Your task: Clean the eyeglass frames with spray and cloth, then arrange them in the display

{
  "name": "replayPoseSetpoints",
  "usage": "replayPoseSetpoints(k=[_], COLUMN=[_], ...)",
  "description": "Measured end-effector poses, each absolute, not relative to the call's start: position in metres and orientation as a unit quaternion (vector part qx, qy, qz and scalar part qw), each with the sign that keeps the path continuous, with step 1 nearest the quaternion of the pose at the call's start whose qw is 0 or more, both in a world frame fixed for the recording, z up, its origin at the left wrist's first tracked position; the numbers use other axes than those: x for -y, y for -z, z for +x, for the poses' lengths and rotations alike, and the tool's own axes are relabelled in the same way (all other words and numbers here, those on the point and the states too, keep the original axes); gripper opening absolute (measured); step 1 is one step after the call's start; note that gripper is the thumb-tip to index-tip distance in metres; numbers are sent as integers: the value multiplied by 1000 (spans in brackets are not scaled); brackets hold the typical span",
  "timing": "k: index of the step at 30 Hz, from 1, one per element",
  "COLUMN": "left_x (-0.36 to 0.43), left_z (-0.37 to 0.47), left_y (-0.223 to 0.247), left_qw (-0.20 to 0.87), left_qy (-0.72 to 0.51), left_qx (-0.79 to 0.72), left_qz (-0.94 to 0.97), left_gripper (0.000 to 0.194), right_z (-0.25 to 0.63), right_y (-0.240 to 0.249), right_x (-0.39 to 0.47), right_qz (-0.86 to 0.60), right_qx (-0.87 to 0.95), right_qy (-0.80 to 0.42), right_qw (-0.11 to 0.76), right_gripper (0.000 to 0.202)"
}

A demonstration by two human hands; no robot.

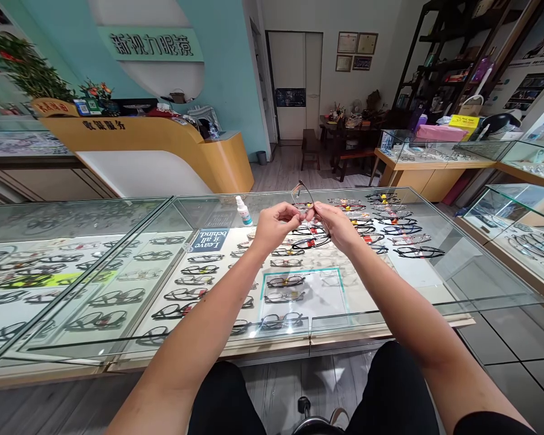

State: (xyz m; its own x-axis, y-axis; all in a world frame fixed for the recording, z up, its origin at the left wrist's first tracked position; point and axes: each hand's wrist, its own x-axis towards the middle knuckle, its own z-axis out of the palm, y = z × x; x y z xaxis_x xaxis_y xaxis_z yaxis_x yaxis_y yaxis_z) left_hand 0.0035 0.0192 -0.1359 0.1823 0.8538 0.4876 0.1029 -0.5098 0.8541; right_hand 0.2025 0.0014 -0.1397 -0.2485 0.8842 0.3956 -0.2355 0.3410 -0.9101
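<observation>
Two hands up over the glass counter (371, 318), both pinching: left hand (276, 228) and right hand (337, 225) have thumbs and fingers closed on one pair of thin-framed glasses (308, 191), held between them near the counter's far edge. Spray bottle (243, 212) stands just left of the left hand. Plenty of bare glass between the forearms, and the right edge's well clear.

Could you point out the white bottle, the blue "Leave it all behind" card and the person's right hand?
White bottle (243, 212): head view, on its body.
Blue card (211, 240): head view, on its printed face.
Right hand (336, 223): head view, on its middle.
</observation>
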Motion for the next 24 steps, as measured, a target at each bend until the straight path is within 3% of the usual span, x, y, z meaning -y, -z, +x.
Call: replayPoseSetpoints(k=[14,18,24], left_x=[-20,-22,-23], left_z=[8,4,-7], left_y=[137,134,133], left_qw=[393,318,162], left_qy=[-601,-631,-616], left_qx=[-295,-269,-276], left_qz=[631,654,719], left_gripper=[37,32,51], right_z=[192,200,212], right_y=[126,118,113], right_x=[15,17,16], right_qz=[-237,-238,-252], right_qx=[585,566,578], right_qy=[-507,-518,-525], right_qw=[587,595,571], right_gripper=[48,44,45])
